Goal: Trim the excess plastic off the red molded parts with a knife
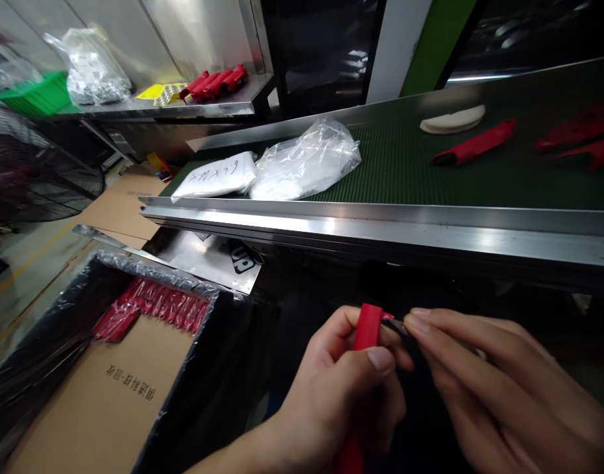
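Note:
My left hand [331,388] grips an upright red fabric sleeve [368,328] between thumb and fingers, and its lower end runs down past my palm. My right hand [494,382] pinches a thin black strip [395,327] at the sleeve's top edge. The strip's end touches the red fabric, and my fingers partly hide where they meet. Dark material hangs below my right hand, but I cannot tell whether it is part of the strip. Beyond my hands, another red sleeve [474,141] lies on a green conveyor belt [390,171].
A steel rail [361,227] edges the belt in front of my hands. On the belt lie a white packet [213,176], a plastic bag [304,161] and a cream pad [452,119]. At lower left, a black-lined carton [104,388] holds red items. Further back are a steel shelf [168,108], a green crate [35,95] and a fan guard [29,164].

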A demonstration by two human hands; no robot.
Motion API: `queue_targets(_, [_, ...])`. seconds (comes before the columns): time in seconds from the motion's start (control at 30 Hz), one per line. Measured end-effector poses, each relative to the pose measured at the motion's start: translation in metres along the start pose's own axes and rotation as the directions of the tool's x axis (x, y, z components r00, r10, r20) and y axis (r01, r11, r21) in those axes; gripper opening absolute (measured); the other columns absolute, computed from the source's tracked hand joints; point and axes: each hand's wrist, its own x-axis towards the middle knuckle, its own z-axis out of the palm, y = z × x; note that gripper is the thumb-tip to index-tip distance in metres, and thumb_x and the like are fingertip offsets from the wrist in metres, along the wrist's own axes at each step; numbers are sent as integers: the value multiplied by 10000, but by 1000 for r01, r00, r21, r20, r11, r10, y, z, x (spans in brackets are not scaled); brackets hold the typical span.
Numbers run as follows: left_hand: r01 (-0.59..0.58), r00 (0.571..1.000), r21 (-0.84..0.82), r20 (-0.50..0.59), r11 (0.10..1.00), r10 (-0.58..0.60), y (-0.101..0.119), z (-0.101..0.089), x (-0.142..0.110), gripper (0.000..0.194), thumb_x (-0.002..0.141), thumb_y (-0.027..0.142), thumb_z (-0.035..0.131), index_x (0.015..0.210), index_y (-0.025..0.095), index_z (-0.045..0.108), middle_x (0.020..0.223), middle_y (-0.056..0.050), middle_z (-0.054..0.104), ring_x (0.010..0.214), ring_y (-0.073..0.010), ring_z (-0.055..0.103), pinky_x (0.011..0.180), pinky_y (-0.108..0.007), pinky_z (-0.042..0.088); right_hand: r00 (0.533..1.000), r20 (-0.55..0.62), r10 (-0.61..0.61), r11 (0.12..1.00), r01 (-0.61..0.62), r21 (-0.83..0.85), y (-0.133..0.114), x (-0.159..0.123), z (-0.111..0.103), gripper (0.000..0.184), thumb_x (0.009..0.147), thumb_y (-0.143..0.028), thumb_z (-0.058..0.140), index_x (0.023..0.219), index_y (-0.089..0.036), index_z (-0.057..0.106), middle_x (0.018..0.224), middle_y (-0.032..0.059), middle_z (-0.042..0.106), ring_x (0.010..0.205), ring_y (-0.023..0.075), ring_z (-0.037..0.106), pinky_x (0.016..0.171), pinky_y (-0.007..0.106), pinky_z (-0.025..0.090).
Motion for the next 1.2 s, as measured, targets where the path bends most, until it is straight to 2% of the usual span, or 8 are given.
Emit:
queue_targets(0.23, [8,997,-44,74,999,-5,-2,-4,0,226,851,355,606,927,162,516,581,8,546,338,-55,401,319,-127,339,1000,-17,-10,1000,10,8,0,-1,1,501,833,26,594,1297,-163,595,1191,108,625,1059,237,622,827,362,531])
queue_targets(0.4, [80,976,-98,208,992,-58,-1,-3,-5,314,770,300,738,930,136,524,876,-90,643,516,-63,549,443,-124,441,978,-169,124,985,-142,-100,13,0,0,501,801,20,649,1237,-227,651,1125,68,668,958,206,659,847,344,533])
queue_targets(0.57, [218,934,-303,341,928,-108,-5,-14,5,366,893,421,425,1082,146,576,851,-120,674,447,-143,579,348,-188,415,994,-11,-104,994,104,-34,27,-5,-8,531,854,-59,592,1351,-242,563,1187,82,633,1024,227,631,782,340,543])
queue_targets(0.63, [304,909,-297,375,905,-182,-6,-21,8,416,842,440,462,1020,101,624,723,-113,666,470,-146,576,404,-180,422,988,63,-144,989,145,-19,25,-6,-11,532,887,-93,562,1397,-236,511,1216,97,611,1069,248,603,815,382,525])
queue_targets(0.8, [409,902,-284,269,867,-338,-3,-27,4,512,735,480,518,899,29,698,622,-91,619,464,-121,501,432,-192,358,990,117,-78,996,82,-28,14,-4,-15,610,868,-8,535,1410,-284,482,1242,90,600,1089,277,574,910,496,447])
queue_targets(0.97, [463,883,-275,226,843,-412,6,-21,1,523,711,474,504,841,11,710,592,-74,589,492,-102,489,473,-163,341,986,115,-117,992,121,-33,15,-5,-15,416,897,-64,505,1261,-236,610,1226,89,612,1070,285,577,897,504,440])
queue_targets(1.1, [513,856,-226,200,828,-476,8,-19,2,491,746,429,445,852,31,713,636,-56,617,522,-99,505,498,-150,360,985,118,-122,991,128,-42,15,-4,-13,391,944,-117,461,1287,-255,588,1219,72,615,1067,283,569,911,512,414])
queue_targets(1.2, [490,870,-231,192,840,-455,7,-21,2,520,714,465,463,826,18,706,612,-77,594,517,-104,500,482,-155,348,981,127,-146,986,155,-65,17,-4,-13,378,970,-155,436,1310,-249,574,1221,76,616,1048,280,569,905,509,405])
